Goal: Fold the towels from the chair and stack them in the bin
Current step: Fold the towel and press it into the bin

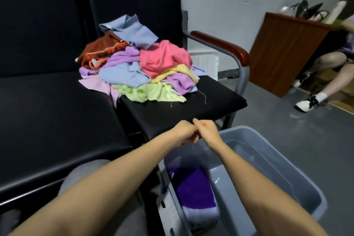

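Looking over my knuckles, I have the pile of towels (141, 69) ahead of the hands and a little to the left, heaped toward the back of the chair seat (182, 109) with bare black cushion between it and me. The heap spreads wider side to side than front to back, and its near edge is a pale green towel (153, 94), which I judge the easiest first pick. My left hand (183, 132) sits slightly nearer that edge than my right hand (207, 130).

Both hands are clenched, fingers curled in, pressed knuckle to knuckle over the front lip of the seat. I see no cloth in either; whether they pinch something tiny, such as a thread, I cannot tell.

The bin (287, 168) stands on the floor below and to the right of my hands. One folded purple towel (193, 188) lies in its near end.
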Demonstrator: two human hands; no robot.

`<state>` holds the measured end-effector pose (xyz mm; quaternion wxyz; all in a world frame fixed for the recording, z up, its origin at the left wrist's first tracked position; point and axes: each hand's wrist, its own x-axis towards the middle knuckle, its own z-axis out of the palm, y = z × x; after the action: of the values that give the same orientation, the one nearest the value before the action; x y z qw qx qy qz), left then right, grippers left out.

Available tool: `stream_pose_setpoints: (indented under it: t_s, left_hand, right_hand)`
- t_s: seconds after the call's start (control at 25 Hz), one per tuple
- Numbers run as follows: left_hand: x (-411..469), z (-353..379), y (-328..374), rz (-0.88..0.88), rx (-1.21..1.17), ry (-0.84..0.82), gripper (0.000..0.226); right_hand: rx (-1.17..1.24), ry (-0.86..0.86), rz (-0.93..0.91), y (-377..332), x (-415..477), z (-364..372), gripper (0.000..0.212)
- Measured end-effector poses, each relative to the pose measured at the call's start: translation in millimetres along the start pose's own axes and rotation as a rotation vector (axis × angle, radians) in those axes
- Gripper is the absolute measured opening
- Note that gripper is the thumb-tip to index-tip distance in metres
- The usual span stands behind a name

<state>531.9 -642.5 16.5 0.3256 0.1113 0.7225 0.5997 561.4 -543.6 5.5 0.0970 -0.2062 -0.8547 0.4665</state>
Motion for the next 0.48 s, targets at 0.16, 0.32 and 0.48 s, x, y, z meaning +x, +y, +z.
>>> stream_pose_setpoints:
  t_s: [0.16, 0.32, 0.48]
  left_hand:
    - [-11.7, -54.3, 38.3, 0.098, -0.030, 0.068, 0.025]
    - [-16.0, -122.7, 53.9, 0.150, 0.012, 0.254, 0.022]
    - [-7.7, -175.9, 64.0, 0.143, 0.106, 0.407, 0.022]
  right_hand:
    - [-0.034, 0.053, -0.186, -58.9, 10.8, 15.7, 0.049]
    - [-0.255, -0.020, -0.269, -115.8, 30.1, 49.4, 0.029]
    - [-0.415, -0.064, -0.319, -142.6, 62.0, 66.8, 0.023]
